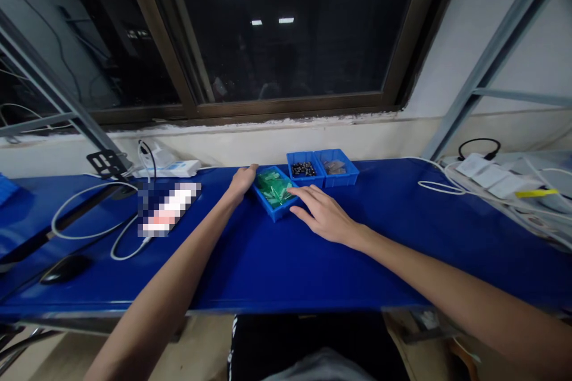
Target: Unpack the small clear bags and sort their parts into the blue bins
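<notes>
A small blue plastic bin [276, 213] sits slightly turned on the blue table, with green pieces [272, 188] in it that look like circuit boards or bagged parts. My left hand [243, 182] is closed on the bin's left rim, its fingertips partly hidden. On the other side, my right hand [325, 213] reaches over the bin's right edge. Its fingers are stretched out and the thumb stands apart. The fingertips are at the green pieces; whether they touch them I cannot tell.
Behind are two more blue bins, one with small dark parts [303, 169], one with brownish flat pieces [335, 166]. At left lie a pixelated phone-like object [172, 209], a white cable and a black mouse [66, 268]. Power strips [489, 176] and cables lie at right.
</notes>
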Available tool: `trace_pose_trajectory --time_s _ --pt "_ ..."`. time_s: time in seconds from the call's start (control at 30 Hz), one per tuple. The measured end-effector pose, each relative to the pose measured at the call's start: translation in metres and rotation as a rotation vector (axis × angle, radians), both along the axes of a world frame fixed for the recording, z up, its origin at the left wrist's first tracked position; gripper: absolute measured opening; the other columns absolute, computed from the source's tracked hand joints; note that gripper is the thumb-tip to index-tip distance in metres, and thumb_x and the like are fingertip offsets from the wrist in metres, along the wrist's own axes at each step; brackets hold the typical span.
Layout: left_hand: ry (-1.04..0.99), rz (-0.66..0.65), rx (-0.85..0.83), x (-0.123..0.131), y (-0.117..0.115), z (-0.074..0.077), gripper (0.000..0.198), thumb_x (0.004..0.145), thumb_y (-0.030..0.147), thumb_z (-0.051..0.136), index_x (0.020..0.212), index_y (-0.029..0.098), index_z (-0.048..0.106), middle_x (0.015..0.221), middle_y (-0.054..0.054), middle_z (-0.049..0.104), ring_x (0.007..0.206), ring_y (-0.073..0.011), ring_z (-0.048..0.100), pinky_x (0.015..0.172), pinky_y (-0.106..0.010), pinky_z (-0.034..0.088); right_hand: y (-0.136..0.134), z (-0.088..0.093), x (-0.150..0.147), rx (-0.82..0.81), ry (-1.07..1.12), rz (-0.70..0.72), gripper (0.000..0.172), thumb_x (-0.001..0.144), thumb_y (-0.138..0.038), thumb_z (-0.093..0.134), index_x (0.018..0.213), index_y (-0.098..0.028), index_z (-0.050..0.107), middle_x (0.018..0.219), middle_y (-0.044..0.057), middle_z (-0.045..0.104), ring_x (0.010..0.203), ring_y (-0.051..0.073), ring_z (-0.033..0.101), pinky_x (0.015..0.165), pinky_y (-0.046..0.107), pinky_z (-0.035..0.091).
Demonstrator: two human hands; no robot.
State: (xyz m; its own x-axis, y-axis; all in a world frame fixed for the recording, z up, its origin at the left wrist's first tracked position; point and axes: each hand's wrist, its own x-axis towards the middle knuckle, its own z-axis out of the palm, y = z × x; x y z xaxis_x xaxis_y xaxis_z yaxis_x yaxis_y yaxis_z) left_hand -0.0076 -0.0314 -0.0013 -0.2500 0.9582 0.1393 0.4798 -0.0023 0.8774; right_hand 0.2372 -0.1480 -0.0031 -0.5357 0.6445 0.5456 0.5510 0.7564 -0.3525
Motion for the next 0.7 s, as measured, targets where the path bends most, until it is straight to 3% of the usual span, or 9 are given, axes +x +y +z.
trace_pose_trajectory --time_s 0.07,0.17,0.27,0.57,0.63,0.7 --pt "0.020 -0.013 -0.035 -0.002 -0.003 0.010 0.038 0.079 0.049 0.056 0.085 0.013 0.066 0.100 -0.017 0.071 0.104 -0.0348 0.062 0.086 -0.039 0.044 0.000 0.003 0.002 -0.026 0.028 0.005 0.042 0.101 -0.038 0.041 0.139 -0.023 0.047 0.131 0.011 0.060 0.116 0.026 0.058 0.095 0.046 0.051" --pt "0.050 -0.049 -0.089 -0.003 -0.012 0.028 0.045 0.079 0.057 0.057 0.074 0.013 0.065 0.076 -0.014 0.068 0.085 -0.0344 0.065 0.074 -0.040 0.046 -0.001 0.009 0.005 -0.070 0.059 0.017 0.045 0.101 -0.036 0.040 0.144 -0.023 0.043 0.133 0.011 0.059 0.110 0.025 0.062 0.093 0.043 0.052" --pt "0.096 -0.102 -0.095 0.000 -0.024 0.043 0.049 0.078 0.062 0.059 0.066 0.015 0.062 0.061 -0.009 0.061 0.074 -0.0303 0.063 0.067 -0.037 0.046 -0.002 0.013 0.007 -0.074 0.031 0.019 0.050 0.100 -0.039 0.043 0.148 -0.025 0.038 0.139 0.009 0.056 0.114 0.026 0.060 0.094 0.042 0.052" --pt "0.111 -0.436 0.178 0.021 -0.048 0.063 0.029 0.081 0.042 0.057 0.068 0.017 0.065 0.078 -0.007 0.067 0.089 -0.0246 0.060 0.080 -0.034 0.045 0.003 0.009 0.007 0.027 -0.136 -0.004 0.054 0.096 -0.042 0.051 0.147 -0.030 0.040 0.147 0.005 0.048 0.112 0.028 0.063 0.091 0.044 0.055" --pt "0.153 -0.463 0.275 0.029 -0.053 0.063 0.031 0.084 0.041 0.053 0.063 0.019 0.057 0.074 -0.005 0.063 0.083 -0.0220 0.057 0.077 -0.032 0.044 0.005 0.009 0.009 0.029 -0.131 0.004 0.054 0.096 -0.040 0.052 0.148 -0.030 0.039 0.148 0.006 0.046 0.115 0.029 0.061 0.094 0.045 0.054" --pt "0.194 -0.382 0.383 0.039 -0.058 0.060 0.034 0.087 0.039 0.050 0.059 0.019 0.048 0.067 -0.002 0.054 0.072 -0.0187 0.052 0.072 -0.031 0.041 0.007 0.010 0.011 0.007 -0.111 0.008 0.057 0.096 -0.039 0.051 0.150 -0.030 0.034 0.149 0.006 0.045 0.120 0.030 0.058 0.096 0.047 0.054"
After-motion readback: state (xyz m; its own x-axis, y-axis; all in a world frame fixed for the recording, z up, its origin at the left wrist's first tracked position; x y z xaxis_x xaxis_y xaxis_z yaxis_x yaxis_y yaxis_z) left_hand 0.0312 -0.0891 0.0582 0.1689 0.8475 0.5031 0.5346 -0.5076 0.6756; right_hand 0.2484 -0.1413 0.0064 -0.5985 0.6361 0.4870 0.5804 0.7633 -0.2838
